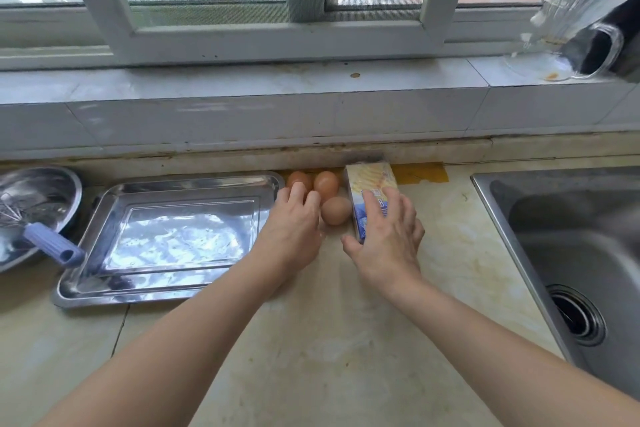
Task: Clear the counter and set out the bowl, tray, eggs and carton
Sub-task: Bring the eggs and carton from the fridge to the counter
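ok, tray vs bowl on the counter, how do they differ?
The steel tray is rectangular and shallow; the steel bowl is round and deeper. The tray is empty; the bowl holds a whisk. The tray is wholly in view; the bowl is cut by the frame's left edge. Both are shiny metal, upright on the counter.

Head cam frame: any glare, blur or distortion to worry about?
Head view: window daylight glares off the tray, washing out its floor; wide-angle lens bows the sill and sink rim; carton print too soft to read; eggs clear, shadows faint.
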### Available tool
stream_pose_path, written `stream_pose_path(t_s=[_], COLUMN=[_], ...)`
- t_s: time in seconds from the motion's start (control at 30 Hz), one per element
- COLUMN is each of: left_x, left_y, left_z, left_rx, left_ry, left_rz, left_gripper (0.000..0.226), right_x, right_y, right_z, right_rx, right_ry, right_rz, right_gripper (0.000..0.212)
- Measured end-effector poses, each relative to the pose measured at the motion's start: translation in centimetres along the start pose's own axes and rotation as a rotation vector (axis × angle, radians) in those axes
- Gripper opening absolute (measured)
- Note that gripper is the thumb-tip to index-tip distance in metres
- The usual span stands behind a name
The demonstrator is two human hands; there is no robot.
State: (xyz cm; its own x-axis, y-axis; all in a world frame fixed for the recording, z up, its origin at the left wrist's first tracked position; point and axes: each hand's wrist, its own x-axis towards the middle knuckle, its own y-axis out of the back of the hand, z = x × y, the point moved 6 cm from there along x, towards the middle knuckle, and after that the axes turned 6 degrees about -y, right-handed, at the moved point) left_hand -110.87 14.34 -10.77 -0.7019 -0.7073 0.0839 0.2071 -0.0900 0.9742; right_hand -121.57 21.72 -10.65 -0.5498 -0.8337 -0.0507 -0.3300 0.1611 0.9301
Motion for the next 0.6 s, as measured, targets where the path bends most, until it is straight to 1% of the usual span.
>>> stream_pose_path(t_s=[0.1,0.23,0.33,0.47,0.6], left_x=[-0.3,-0.6,-1.2,-1.8,-2.1], left_y=[0.3,0.4,0.2,0.5,0.7], left_z=[0.0,-0.8,-0.8,-0.9,-1.0], left_rx=[-0.002,-0.043,-0.042,-0.049,-0.021], left_ry=[-0.002,0.033,0.043,0.067,0.071], left_rz=[-0.029,0.008,-0.014,0.022,0.035], left_gripper=[0.025,0.025,0.036,0.052,0.059], right_x=[-0.2,-0.4,-0.7,-1.0,-1.3], right_y=[0.0,-0.2,-0.2,-0.1,0.0], right_z=[-0.4,-0.6,-0.8,-0.9,-1.0], right_rx=[0.008,0.012,0.007,0.006,0.029], right_ry=[0.03,0.049,0.058,0.06,0.062], right_rz=[-0.011,-0.009,-0.014,-0.01,-0.013], right_gripper=[0.067,0.064,0.061,0.059,0.054])
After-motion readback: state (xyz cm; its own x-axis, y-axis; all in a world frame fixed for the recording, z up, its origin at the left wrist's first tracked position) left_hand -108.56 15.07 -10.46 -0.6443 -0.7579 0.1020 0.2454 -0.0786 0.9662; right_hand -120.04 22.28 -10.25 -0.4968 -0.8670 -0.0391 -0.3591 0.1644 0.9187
